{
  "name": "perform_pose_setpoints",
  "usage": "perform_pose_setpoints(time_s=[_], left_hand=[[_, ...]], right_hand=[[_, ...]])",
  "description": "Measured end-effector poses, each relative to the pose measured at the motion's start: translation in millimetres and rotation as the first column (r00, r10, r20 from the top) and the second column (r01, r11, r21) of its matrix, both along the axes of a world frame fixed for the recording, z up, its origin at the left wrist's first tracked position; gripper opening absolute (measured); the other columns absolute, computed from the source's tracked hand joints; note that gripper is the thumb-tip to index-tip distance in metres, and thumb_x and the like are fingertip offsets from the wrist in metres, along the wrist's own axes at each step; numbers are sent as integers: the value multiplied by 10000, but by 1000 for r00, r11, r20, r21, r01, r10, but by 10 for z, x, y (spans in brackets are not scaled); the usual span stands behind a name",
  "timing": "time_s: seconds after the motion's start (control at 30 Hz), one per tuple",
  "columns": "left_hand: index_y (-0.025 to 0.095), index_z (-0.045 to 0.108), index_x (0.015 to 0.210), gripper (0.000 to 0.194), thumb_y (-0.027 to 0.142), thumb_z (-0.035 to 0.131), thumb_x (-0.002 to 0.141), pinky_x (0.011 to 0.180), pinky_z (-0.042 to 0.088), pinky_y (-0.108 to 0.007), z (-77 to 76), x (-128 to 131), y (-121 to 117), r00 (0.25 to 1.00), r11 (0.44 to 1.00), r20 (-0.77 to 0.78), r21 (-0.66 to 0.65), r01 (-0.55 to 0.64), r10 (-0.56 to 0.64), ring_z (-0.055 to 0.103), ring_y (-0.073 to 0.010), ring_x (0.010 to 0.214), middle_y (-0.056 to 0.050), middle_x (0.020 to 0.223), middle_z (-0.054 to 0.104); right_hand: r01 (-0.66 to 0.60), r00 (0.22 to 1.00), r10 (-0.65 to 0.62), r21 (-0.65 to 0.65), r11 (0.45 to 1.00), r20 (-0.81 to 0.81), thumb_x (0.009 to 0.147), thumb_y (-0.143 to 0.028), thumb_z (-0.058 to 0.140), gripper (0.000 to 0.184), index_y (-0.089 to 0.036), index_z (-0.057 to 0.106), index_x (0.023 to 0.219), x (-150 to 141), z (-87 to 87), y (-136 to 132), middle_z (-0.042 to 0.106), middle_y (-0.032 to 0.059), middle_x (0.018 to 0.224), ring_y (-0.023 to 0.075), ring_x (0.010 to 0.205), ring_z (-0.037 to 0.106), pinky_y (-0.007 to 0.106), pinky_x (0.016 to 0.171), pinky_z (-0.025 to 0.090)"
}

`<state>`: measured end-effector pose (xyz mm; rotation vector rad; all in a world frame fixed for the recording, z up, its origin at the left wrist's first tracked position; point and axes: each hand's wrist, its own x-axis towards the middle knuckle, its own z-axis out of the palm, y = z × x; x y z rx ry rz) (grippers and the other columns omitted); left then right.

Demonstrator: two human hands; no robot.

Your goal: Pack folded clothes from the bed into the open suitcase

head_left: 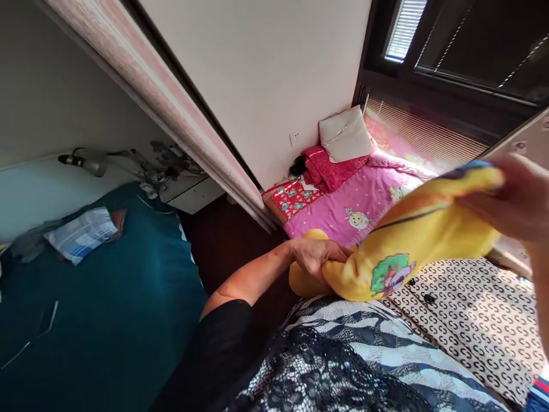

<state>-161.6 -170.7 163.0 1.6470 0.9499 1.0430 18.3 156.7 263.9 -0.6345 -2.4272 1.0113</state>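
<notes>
A yellow cloth (429,240) with a cartoon tree and animal print is stretched between my hands, in front of my body. My left hand (319,257) is closed on its near, bunched end, and part of the cloth hangs behind that wrist. At the right, my right hand (518,197) grips the raised far end, where orange and blue edging shows. That hand is slightly blurred. I cannot make out what kind of garment or cover the cloth is.
Beyond the cloth lies a pink bed (338,209) with a pale cushion (345,134) and a red blanket (338,169). A patterned mat (484,320) spreads at right. A teal-covered bed (128,297) stands left, past a wall edge (171,103).
</notes>
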Motion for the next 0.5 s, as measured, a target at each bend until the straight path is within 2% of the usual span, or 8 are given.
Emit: perform_pose_setpoints(time_s=[0.07,0.1,0.13,0.2,0.27,0.33,0.4,0.5], left_hand=[[238,823,843,414,569,1005,675,948,629,-332,-49,-132,-77,999,999,25,23,33,-34,774,-293,1022,-98,986,814],[237,824,848,422,572,1006,669,918,637,-325,-100,-214,-131,1000,1000,18,15,16,-16,779,-284,982,-94,997,823],[231,823,861,438,571,1010,659,909,640,-320,-168,-303,-204,1000,1000,12,-11,-15,15,782,-278,963,-91,1019,831],[214,817,907,491,548,1032,619,936,638,-318,-352,-487,-415,993,986,30,-129,-110,115,787,-277,985,-88,1070,843],[210,806,976,586,503,1065,540,948,641,-321,-573,-643,-681,966,931,97,-305,-199,238,793,-275,1005,-69,1081,851],[223,795,1035,682,450,1085,461,938,647,-328,-788,-757,-940,921,850,157,-464,-250,356,797,-269,1006,-40,1069,855],[239,790,1036,723,402,1087,397,903,654,-330,-964,-838,-1147,875,783,198,-561,-269,442,799,-267,979,-24,1040,854],[219,783,1018,740,418,1055,360,890,660,-382,-1140,-945,-1356,788,697,208,-628,-347,580,801,-307,958,-54,1010,848]], right_hand=[[-182,981,177,63,981,75,840,-432,895,668,-261,664,1443,-878,-422,-229,785,122,1183,320,1099,757,575,1061,607],[-250,963,236,100,963,131,787,-333,912,751,-203,640,1476,-1225,-661,-375,776,154,1258,357,1172,743,600,1097,587],[-335,931,307,134,933,196,754,-253,900,756,-162,651,1462,-1482,-903,-527,751,187,1344,393,1267,711,617,1148,556],[-538,820,492,105,836,292,792,-180,798,639,-156,691,1422,-1709,-1362,-797,724,190,1427,378,1338,693,564,1170,563],[-602,769,564,44,797,300,876,-247,717,495,-205,735,1369,-1615,-1745,-943,758,151,1369,321,1235,759,482,1091,626],[-540,791,529,-57,840,309,932,-353,662,402,-240,768,1302,-1349,-2029,-934,805,120,1235,285,1037,818,421,930,682],[-415,824,445,-164,895,350,913,-416,641,370,-262,793,1214,-1037,-2226,-811,833,92,1078,275,875,827,402,814,691],[-224,857,314,-254,941,409,813,-481,664,364,-299,806,1094,-594,-2405,-577,844,66,965,301,833,829,423,785,692]])
